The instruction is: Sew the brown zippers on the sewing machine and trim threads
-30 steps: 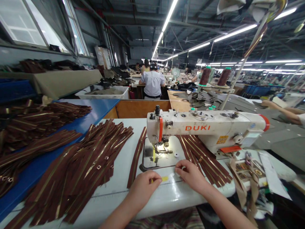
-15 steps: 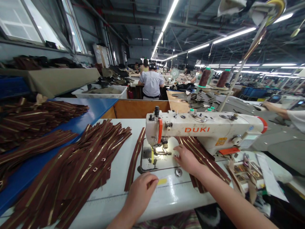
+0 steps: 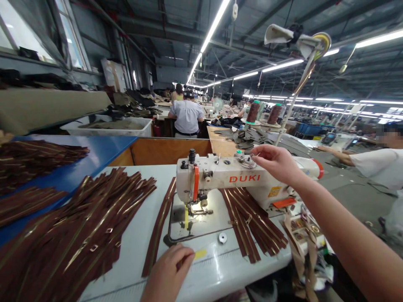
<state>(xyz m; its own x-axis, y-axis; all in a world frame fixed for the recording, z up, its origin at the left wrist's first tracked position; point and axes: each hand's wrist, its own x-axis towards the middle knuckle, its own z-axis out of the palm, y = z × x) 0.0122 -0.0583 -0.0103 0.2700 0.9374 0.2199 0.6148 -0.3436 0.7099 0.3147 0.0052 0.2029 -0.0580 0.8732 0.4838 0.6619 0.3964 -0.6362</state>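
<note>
My right hand (image 3: 277,164) is raised over the top of the white sewing machine (image 3: 217,178), its fingertips pinched beside the round metal winder (image 3: 246,162). Whatever is in that pinch is too small to make out. On the table's front part rests my left hand (image 3: 168,270), thumb and fingers pressed together; their contents are hidden. Near it lies a single brown zipper strip (image 3: 160,226), left of the lit needle plate (image 3: 201,226). A small round metal piece with a centre hole, like a bobbin (image 3: 222,238), lies in front of the plate.
A big heap of brown zippers (image 3: 91,226) covers the table's left side. More zippers (image 3: 252,222) lie under the machine arm. Two brown thread cones (image 3: 253,112) stand behind. At right are a box of small parts (image 3: 304,228) and a co-worker's arm (image 3: 338,156).
My right hand has risen from beside the needle plate to the top of the machine. My left hand keeps its closed shape on the table. The view has turned slightly right.
</note>
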